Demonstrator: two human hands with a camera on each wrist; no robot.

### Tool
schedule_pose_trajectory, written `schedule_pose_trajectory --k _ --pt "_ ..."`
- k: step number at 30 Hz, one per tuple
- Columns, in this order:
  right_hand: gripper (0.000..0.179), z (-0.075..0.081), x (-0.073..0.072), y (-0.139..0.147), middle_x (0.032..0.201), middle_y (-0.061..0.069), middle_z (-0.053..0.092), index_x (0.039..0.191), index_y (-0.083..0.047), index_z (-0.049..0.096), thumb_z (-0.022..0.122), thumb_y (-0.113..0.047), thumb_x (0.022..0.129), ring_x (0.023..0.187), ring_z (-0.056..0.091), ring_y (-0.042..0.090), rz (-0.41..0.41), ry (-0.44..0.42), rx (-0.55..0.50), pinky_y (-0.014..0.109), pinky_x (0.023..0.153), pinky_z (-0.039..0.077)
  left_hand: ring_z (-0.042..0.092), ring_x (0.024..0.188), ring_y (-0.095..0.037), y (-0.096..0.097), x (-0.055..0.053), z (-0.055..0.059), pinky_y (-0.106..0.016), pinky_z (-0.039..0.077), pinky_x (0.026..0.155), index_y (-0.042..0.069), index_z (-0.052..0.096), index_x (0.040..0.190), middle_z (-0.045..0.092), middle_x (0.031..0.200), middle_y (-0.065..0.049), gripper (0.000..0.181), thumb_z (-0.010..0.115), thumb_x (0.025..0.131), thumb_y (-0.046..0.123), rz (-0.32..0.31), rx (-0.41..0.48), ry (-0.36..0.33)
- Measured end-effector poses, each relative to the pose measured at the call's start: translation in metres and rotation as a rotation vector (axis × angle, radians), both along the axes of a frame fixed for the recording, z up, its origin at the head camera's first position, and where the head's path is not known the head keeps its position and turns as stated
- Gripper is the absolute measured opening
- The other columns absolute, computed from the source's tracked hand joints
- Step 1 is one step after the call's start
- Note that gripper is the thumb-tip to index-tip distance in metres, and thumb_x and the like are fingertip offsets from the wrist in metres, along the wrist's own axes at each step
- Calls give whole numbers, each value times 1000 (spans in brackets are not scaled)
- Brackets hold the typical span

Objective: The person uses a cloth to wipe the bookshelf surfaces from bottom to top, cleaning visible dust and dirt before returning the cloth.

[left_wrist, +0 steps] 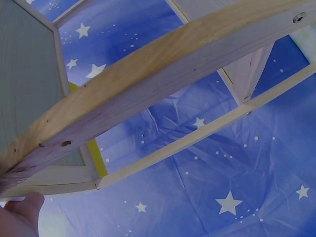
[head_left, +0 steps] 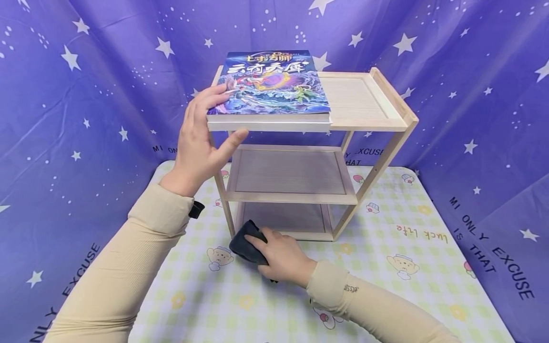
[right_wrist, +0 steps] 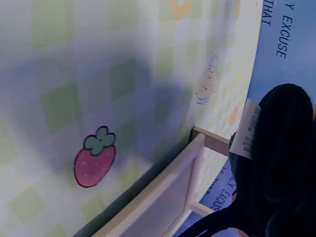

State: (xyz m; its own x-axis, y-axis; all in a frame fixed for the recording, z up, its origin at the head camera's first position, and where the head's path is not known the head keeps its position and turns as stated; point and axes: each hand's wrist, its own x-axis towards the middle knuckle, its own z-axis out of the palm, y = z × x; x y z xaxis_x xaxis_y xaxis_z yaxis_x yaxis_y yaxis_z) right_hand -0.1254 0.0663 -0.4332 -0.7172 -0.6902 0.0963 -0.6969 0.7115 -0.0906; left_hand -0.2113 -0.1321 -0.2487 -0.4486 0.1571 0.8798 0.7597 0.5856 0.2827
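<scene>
Three-tier pale wooden shelf (head_left: 356,97) has a blue illustrated book (head_left: 274,90) up top; left hand (head_left: 199,140)'s spread wide along its edge, right hand (head_left: 285,257)'s gripping a dark folded cloth (head_left: 249,242).

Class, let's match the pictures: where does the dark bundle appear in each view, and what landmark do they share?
Head: dark bundle below centre, in the right hand.
Left wrist: not in it.
Right wrist: right side, white tag showing.
Shared landmark: wooden rack.
</scene>
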Motion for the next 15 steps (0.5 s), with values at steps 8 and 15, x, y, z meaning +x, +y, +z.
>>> schedule_pose_trajectory --k 8,15 --pt "68 10 0 1 125 15 58 144 -22 51 72 -35 82 97 66 25 5 22 -42 38 72 58 43 139 -25 0 0 0 -39 30 117 5 49 130 53 143 -12 71 53 92 65 4 -4 -6" --pt "70 19 -3 -2 123 13 58 145 -23 50 73 -34 80 95 66 23 6 47 -66 38 69 57 43 139 -25 0 0 0 -39 31 117 5 49 130 54 143 -12 71 54 92 65 2 4 -4"
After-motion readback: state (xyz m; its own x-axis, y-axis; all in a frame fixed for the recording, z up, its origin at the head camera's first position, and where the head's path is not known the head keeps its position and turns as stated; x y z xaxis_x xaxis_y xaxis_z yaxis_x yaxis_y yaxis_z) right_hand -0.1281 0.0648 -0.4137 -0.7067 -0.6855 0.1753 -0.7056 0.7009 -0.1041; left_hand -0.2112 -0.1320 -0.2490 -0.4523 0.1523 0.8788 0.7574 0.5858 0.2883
